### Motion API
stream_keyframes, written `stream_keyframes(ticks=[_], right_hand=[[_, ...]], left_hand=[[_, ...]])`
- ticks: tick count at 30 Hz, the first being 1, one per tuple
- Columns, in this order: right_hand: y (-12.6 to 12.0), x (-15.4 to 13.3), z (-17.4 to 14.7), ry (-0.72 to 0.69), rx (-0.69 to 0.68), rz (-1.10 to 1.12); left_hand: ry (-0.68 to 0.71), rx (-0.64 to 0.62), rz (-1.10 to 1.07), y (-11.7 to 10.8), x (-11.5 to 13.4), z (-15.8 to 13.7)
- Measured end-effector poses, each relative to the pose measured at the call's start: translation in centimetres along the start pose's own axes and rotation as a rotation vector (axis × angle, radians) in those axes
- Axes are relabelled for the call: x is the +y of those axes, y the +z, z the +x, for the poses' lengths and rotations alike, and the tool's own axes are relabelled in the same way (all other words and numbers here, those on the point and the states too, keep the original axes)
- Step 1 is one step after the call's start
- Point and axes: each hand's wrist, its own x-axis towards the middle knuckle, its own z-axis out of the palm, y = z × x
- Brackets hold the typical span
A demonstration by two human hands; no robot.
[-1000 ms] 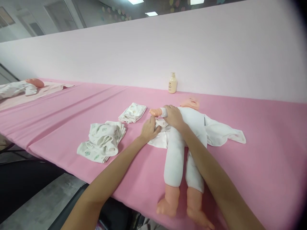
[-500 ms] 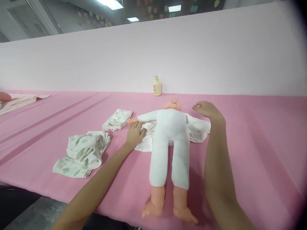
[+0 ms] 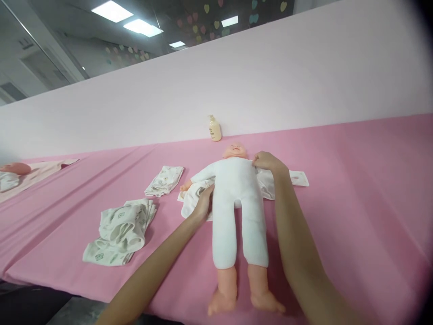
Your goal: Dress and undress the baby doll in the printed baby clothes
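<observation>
A baby doll [image 3: 238, 180] with a white cloth body lies face up, feet toward me. Beneath its torso is a white baby garment [image 3: 193, 195], which shows on both sides. My left hand [image 3: 204, 204] rests against the doll's left-hand side, over the garment, its fingers stretched and their tips partly hidden by the body. At the doll's right-hand shoulder, my right hand [image 3: 269, 161] has its fingers curled together in a pinch; what they hold is hidden. The doll's arm on that side is out of sight behind my hand and forearm.
A folded printed cloth [image 3: 164, 180] and a looser printed cloth pile [image 3: 123, 230] lie left on the pink table cover [image 3: 355, 203]. A pump bottle [image 3: 214, 129] stands by the white wall. Another doll [image 3: 15, 169] lies on a pale cloth at far left.
My right hand has moved left to the doll's shoulder. My left hand has shifted right against the doll's side, and the garment there is more bunched. The view has tilted.
</observation>
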Motion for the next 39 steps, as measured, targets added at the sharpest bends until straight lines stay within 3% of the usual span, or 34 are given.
stream_keyframes(ticks=[2,4,10,16,22,29,36,39], right_hand=[[0.4,0.4,0.5,0.047,0.016,-0.021],[0.9,0.7,1.1,0.070,0.003,-0.029],[2.4,1.1,2.6,0.040,-0.020,-0.021],[3.3,1.2,3.5,0.035,0.031,-0.044],[4.3,1.2,4.1,0.074,0.227,-0.129],[4.0,-0.1,4.0,0.103,0.230,-0.234],[2.6,-1.9,2.3,0.215,0.037,-0.280],[2.3,-1.7,1.7,0.231,-0.061,-0.291]], left_hand=[[-0.187,-0.062,-0.063,0.2,0.7,-0.4],[-0.258,-0.121,-0.050,0.5,1.1,-1.0],[-0.128,-0.302,-0.060,1.3,0.7,-2.8],[-0.093,-0.272,-0.101,1.6,0.2,-3.1],[-0.135,-0.316,-0.175,2.5,0.0,-3.7],[-0.193,-0.251,-0.264,2.3,-0.7,-3.2],[-0.297,-0.172,-0.266,2.4,0.2,-3.5],[-0.379,-0.241,-0.276,2.2,0.8,-3.6]])
